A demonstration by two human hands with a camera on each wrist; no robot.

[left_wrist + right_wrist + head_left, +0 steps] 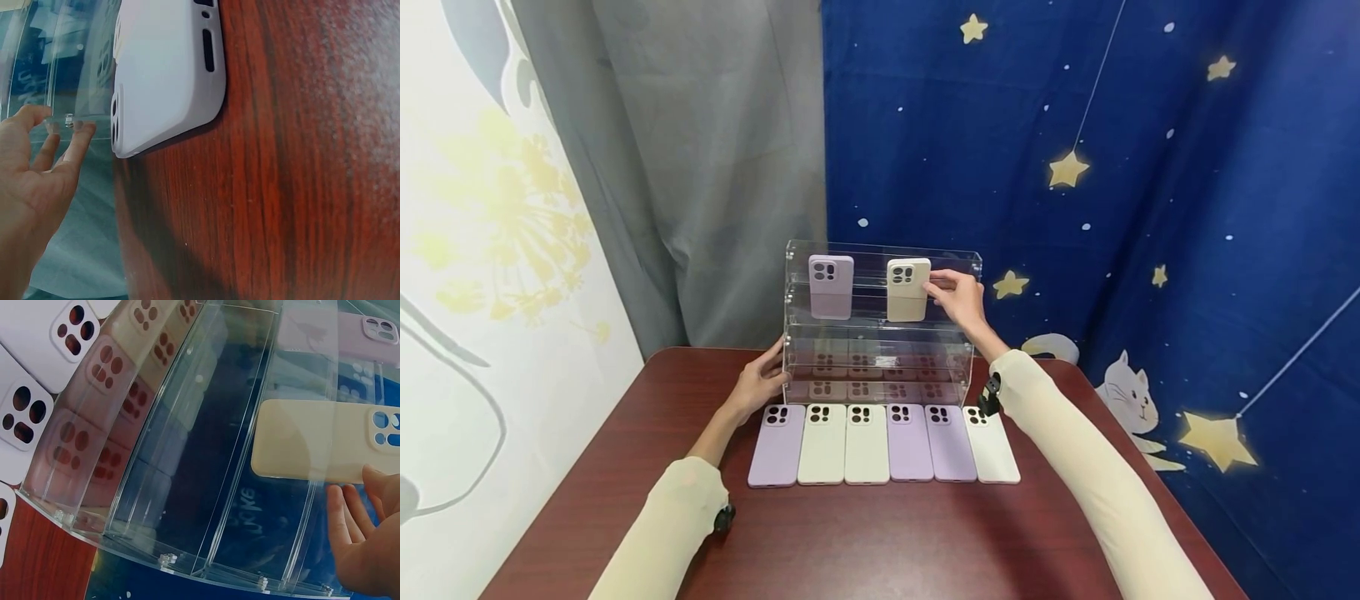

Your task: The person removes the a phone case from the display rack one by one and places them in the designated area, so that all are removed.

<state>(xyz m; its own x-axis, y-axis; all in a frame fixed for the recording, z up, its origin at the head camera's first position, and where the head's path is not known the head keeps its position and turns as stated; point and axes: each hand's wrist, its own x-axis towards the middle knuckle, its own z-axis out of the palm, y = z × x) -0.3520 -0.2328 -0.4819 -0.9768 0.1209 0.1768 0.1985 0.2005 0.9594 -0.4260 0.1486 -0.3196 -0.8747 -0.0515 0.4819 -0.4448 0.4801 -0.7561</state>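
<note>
A clear tiered acrylic display rack [880,354] stands on the table. My left hand [760,385] holds the rack's left side edge; in the left wrist view that hand [44,162] has its thumb and fingers at the transparent panel. Up at the top tier, my right hand [958,298] pinches the right edge of a cream phone case [908,287], which stands upright with its camera cutouts at the top. The right wrist view shows the thumb on the long edge of this case [306,440]. Left of it, a lilac phone case [831,287] stands on the same tier.
Before the rack, several lilac and white phone cases lie side by side, from a lilac case [775,450] at left to a white case [994,450] at right. The dark red wooden table [865,542] ends near a grey curtain [722,167] and a blue starry curtain [955,150].
</note>
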